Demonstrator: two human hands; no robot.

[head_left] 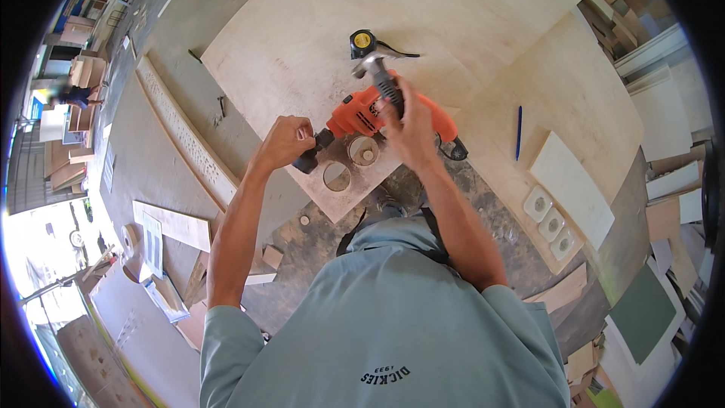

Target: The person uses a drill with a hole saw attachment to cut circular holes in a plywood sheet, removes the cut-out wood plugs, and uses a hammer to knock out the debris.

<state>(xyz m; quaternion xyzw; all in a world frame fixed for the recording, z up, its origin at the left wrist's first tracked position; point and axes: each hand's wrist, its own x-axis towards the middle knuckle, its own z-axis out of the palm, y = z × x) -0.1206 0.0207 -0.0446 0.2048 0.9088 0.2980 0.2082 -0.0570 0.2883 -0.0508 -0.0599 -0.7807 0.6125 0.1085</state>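
My right hand [410, 130] is closed round the dark handle of a claw hammer [389, 91], whose metal head points away from me. Below the hammer an orange power drill [355, 115] lies on a plywood sheet [287, 53]. A dark cup-shaped bit, like a hole saw [306, 162], sits at the drill's front end. My left hand [285, 141] is beside the chuck, its fingers curled and pinched; whatever they hold is too small to make out. Near the sheet's corner are two round holes, the nearer hole [337, 176] and the farther hole [363, 151], which has a small round piece in it.
Beyond the hammer rests a black and yellow tape measure [362, 41]. To the right lie a blue pen [519, 133], a white panel [572, 189] and a board with three round white sockets [551, 223]. A long curved strip [185, 132] lies left. Someone stands far left [75, 96].
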